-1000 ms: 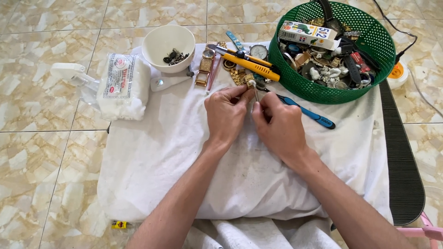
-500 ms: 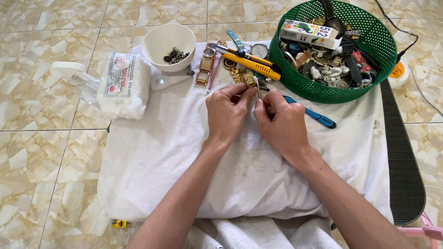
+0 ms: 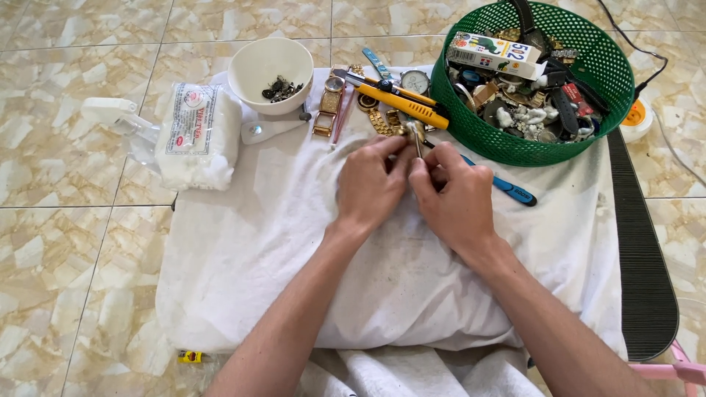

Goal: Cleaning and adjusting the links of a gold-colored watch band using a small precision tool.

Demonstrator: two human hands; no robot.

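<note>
both hands meet on the white cloth [image 3: 279, 242] just below the green basket [image 3: 610, 70]; the left hand [image 3: 368, 184] and right hand [image 3: 452, 195] pinch a small metal piece [image 3: 418, 136] between closed fingers. a yellow knife [image 3: 401, 103] lies just left of the basket.

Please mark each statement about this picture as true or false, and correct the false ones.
1. Both hands, the left hand and the right hand, meet over the white cloth and pinch a small metal piece. True.
2. The white bowl is empty. False: some small dark parts lie inside it.
3. The green basket stands at the right, full of mixed small items. True.
4. The yellow utility knife is in the right hand. False: it lies on the cloth beside the basket.
5. The blue-handled tool lies inside the bowl. False: it lies on the cloth under the right hand.
</note>
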